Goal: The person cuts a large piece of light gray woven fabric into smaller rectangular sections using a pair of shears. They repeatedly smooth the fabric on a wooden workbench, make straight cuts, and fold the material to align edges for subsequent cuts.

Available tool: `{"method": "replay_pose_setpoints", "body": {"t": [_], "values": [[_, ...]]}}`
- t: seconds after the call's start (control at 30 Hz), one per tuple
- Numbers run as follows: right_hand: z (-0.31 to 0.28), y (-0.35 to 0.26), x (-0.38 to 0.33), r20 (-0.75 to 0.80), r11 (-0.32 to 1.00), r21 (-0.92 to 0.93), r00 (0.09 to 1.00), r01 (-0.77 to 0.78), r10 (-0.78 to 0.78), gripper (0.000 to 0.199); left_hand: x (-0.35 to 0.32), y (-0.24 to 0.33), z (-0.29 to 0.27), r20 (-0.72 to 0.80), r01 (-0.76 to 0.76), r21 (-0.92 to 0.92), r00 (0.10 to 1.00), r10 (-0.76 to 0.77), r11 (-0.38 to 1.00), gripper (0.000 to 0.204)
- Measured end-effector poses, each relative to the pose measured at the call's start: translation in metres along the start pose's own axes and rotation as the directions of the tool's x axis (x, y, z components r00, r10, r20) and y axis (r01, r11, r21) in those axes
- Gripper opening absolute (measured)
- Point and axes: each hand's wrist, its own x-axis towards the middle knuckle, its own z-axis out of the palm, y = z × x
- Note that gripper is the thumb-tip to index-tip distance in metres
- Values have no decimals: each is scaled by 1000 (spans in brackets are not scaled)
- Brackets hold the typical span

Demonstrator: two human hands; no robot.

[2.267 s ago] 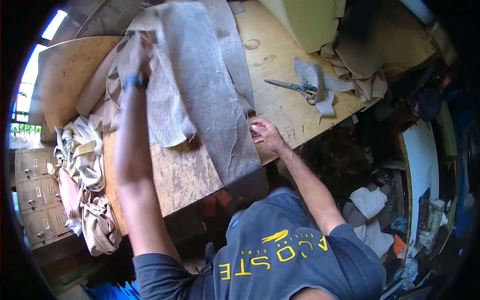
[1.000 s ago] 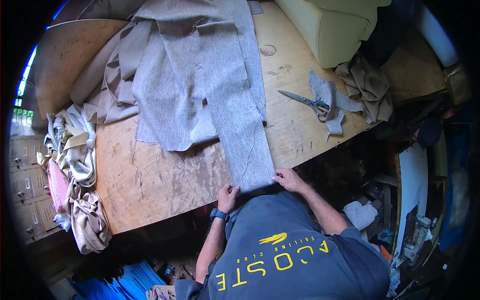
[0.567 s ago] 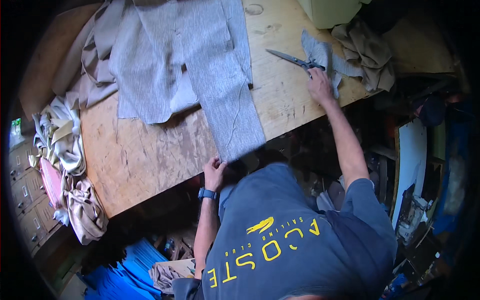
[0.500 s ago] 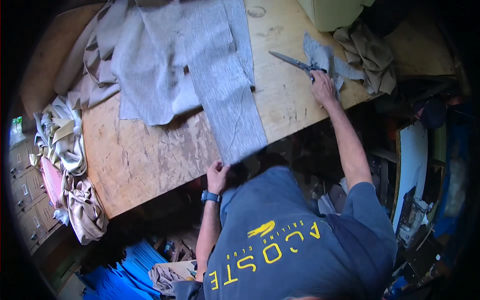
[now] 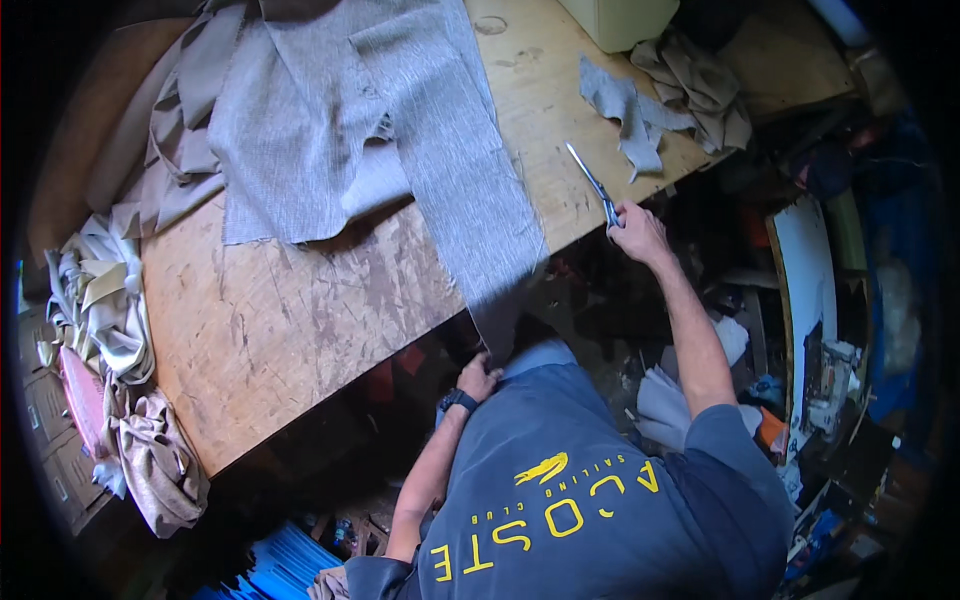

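A long grey woven fabric strip [image 5: 465, 190] runs over the wooden table [image 5: 300, 340] and hangs past its front edge. My left hand [image 5: 480, 377], with a dark watch on the wrist, pinches the strip's lower corner below that edge. At the front edge, to the right of the strip, my right hand [image 5: 638, 233] grips a pair of scissors [image 5: 594, 180] by the handles. Their blades look closed and point away from me, apart from the strip. A larger piece of the grey fabric [image 5: 290, 130] spreads beneath and left of the strip.
Grey fabric scraps [image 5: 625, 110] and a crumpled brown cloth [image 5: 700, 90] lie at the far right beside a pale yellow-green container [image 5: 622, 20]. Bundled cloths [image 5: 155, 460] hang at the table's left edge, near cardboard drawers [image 5: 65, 450]. Blue sheets [image 5: 275, 570] stand below.
My left hand has drawn the strip's end nearer to me, farther over the table edge. My right hand has brought the scissors left and nearer, away from the scraps.
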Motion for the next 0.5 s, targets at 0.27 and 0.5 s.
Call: {"method": "replay_pose_setpoints", "body": {"t": [0.27, 0.5], "values": [[82, -22, -168, 417, 282, 821, 859, -496, 297, 27, 14, 43, -128, -316, -267, -342, 936, 158, 901, 20], [149, -50, -217, 489, 118, 832, 816, -543, 309, 26, 103, 37, -165, -284, -190, -369, 955, 84, 910, 28]]}}
